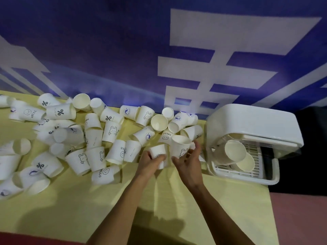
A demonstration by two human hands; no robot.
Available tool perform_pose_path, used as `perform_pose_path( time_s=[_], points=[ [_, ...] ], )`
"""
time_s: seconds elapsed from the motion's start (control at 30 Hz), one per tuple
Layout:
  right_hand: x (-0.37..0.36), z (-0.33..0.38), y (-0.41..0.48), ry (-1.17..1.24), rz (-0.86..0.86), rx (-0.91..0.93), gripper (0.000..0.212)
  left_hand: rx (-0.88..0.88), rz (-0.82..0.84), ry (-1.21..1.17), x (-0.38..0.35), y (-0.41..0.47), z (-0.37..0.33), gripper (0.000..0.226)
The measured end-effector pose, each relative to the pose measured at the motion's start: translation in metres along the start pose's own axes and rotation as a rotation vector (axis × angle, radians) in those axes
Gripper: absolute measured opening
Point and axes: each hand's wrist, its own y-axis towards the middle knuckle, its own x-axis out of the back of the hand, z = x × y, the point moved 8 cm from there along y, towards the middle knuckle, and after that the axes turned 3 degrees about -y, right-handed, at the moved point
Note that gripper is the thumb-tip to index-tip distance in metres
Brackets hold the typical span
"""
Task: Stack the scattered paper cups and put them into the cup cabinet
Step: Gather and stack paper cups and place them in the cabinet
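Many white paper cups with printed logos lie scattered over a yellow table, mostly tipped on their sides. My left hand grips a short stack of cups near the table's middle. My right hand holds a single bunny-print cup just right of that stack, fingers curled round its side. The white cup cabinet stands at the right with its lid up. Two cup stacks lie inside on its slatted tray.
A blue banner with large white characters hangs behind the table. The table's right edge runs just below the cabinet, with pinkish floor beyond. Bare yellow cloth lies around my forearms.
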Motion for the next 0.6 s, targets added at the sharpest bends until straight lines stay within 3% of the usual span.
perform_pose_path(
  time_s=[0.17, 0.37, 0.6],
  points=[
    [0.045, 0.015, -0.019, 0.03, -0.034, 0.126, 0.102, -0.1, 0.029, 0.027, -0.025, -0.02, -0.029, 0.062],
    [0.1, 0.017, -0.047, 0.026, -0.092, 0.228, 0.088, -0.17, 0.058, 0.05, -0.057, -0.058, -0.049, 0.062],
    [0.193, -0.022, -0.067, 0.07, -0.344, 0.162, 0.084, -0.282, 0.173, 0.137, -0.101, -0.088, -0.066, 0.062]
  ],
)
